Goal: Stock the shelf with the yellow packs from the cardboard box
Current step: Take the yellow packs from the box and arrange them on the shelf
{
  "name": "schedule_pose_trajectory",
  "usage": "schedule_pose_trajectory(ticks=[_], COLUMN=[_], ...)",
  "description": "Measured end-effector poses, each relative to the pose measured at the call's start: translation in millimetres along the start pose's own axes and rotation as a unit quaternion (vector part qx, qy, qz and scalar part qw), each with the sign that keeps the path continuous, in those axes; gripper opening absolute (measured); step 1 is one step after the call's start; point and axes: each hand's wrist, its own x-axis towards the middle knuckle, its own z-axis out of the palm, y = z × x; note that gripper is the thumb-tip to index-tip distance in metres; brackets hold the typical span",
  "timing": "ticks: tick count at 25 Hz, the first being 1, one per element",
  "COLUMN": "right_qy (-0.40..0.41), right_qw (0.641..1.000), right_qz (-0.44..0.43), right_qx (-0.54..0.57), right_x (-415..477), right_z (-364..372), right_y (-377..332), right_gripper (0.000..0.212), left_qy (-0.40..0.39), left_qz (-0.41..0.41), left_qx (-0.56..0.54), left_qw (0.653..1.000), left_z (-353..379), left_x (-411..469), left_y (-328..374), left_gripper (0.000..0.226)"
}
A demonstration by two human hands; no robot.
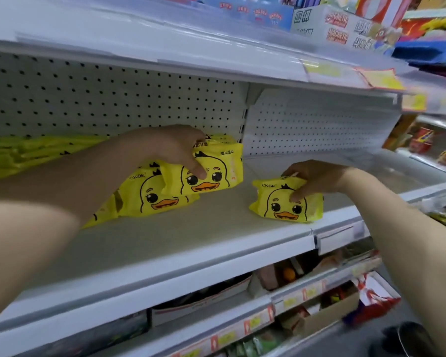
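On the white shelf my left hand grips a yellow duck-face pack from above, thumb across its front. That pack lies on top of another yellow pack, with more yellow packs lined up behind my left forearm. Further right, my right hand grips a separate yellow pack that stands on the shelf board, fingers over its top and thumb on its front. The cardboard box is out of view.
A white pegboard back wall closes the shelf, with an upright post in the middle. The shelf above carries boxed goods. Lower shelves hold mixed products and price tags. Bare shelf board lies in front of the packs.
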Motion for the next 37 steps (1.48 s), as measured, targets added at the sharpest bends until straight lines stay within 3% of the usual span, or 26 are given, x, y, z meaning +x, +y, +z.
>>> schedule_pose_trajectory(ticks=[2, 3, 5, 8, 13, 16, 19, 22, 27, 33, 37], right_qy=[0.086, 0.114, 0.083, 0.060, 0.082, 0.083, 0.065, 0.053, 0.041, 0.033, 0.056], right_qw=[0.988, 0.961, 0.890, 0.849, 0.856, 0.863, 0.867, 0.871, 0.865, 0.843, 0.819], right_qz=[-0.088, -0.158, -0.265, -0.333, -0.351, -0.345, -0.327, -0.348, -0.367, -0.366, -0.338], right_qx=[0.092, 0.197, 0.363, 0.406, 0.371, 0.359, 0.370, 0.341, 0.341, 0.393, 0.461], right_x=[10.5, 15.4, 25.8, 44.3, 69.2, 87.3, 102.8, 110.8, 118.2, 118.3, 119.3], right_z=[8.3, 13.9, 22.1, 27.3, 9.9, 2.3, 4.8, 7.3, 8.1, 13.1, 12.8], right_y=[-16.9, -31.4, -60.3, -76.2, -58.0, -35.5, -10.3, -0.1, 2.2, -0.1, -4.6], right_gripper=[0.053, 0.047, 0.037, 0.027, 0.019, 0.017, 0.016, 0.015, 0.014, 0.010, 0.010], left_qy=[-0.002, -0.007, -0.017, -0.012, 0.052, 0.142, 0.203, 0.228, 0.258, 0.291, 0.319], left_qz=[-0.024, -0.033, -0.050, -0.088, -0.140, -0.154, -0.147, -0.163, -0.200, -0.235, -0.253], left_qx=[-0.001, -0.009, -0.035, -0.056, -0.135, -0.311, -0.390, -0.396, -0.338, -0.309, -0.425], left_qw=[1.000, 0.999, 0.998, 0.994, 0.980, 0.927, 0.886, 0.875, 0.883, 0.874, 0.808], left_z=[0.4, -0.9, -4.8, -7.2, 3.8, 23.1, 45.1, 63.1, 70.4, 74.3, 66.2], left_x=[-1.5, -3.5, -7.0, -12.2, -6.9, -9.7, -13.8, -13.4, -13.3, -11.2, -7.5], left_y=[0.1, 2.6, 12.1, 30.3, 46.4, 50.9, 57.2, 66.8, 79.5, 86.0, 79.7], left_gripper=[0.091, 0.090, 0.081, 0.073, 0.064, 0.055, 0.038, 0.024, 0.025, 0.013, 0.006])
